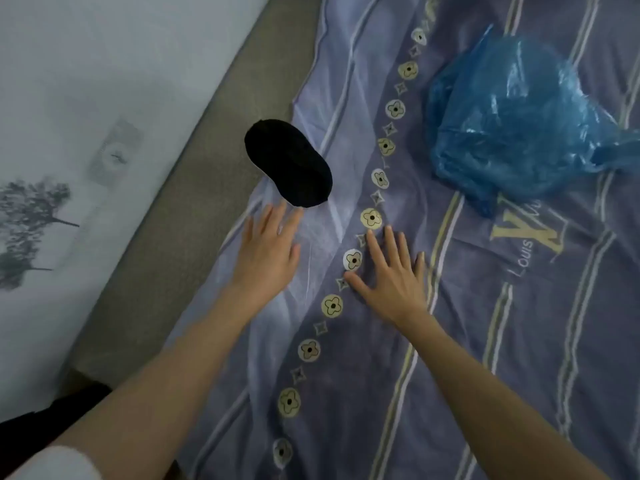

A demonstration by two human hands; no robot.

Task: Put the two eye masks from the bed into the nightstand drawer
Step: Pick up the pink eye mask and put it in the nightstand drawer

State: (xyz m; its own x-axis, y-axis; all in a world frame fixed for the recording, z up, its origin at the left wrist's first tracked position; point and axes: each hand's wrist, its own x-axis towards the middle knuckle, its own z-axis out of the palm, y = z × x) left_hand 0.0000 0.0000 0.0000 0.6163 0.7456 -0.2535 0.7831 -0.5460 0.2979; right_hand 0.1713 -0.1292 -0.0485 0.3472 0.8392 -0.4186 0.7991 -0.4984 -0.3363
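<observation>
Nearest to the camera are two bare forearms, reaching fwd over the bed. The right hand (391, 275) lies flat, fingers spread, palm down on the purple striped bedsheet with a row of flower medallions (485, 341); it holds nothing. The left hand (268, 252) is also open, fingers stretched and a little apart, empty, w/ its fingertips (277, 211) just beside the near end of the black oval fabric eye mask (287, 162). I cannot tell if they touch it already.

The mask lies at the left border of the sheet, partly on the grey-beige bed edge (194, 188), tilted diagonal. Only one mask is in view; the second one and the nightstand drawer are not visible here.

The step in hand, in my judgement, is to pick up this mask w/ the left hand. To do it well: slide the fingers a bit more fwd so they cover the near lobe, then pinch thumb against fingers through the whole thickness of the fabric, incl. the strap if it is under, so nothing hangs and catches. The mask is soft, so it will fold; a grasp near the middle is more secure than at the tip. Lift straight up, not drag, bc the sheet is loose and wrinkles easily.

Farther, on the right, a crumpled blue translucent plastic bag (512, 119) rests on the sheet, well apart from the mask. Beyond the bed edge is a pale wall with a grey tree print (52, 150).
</observation>
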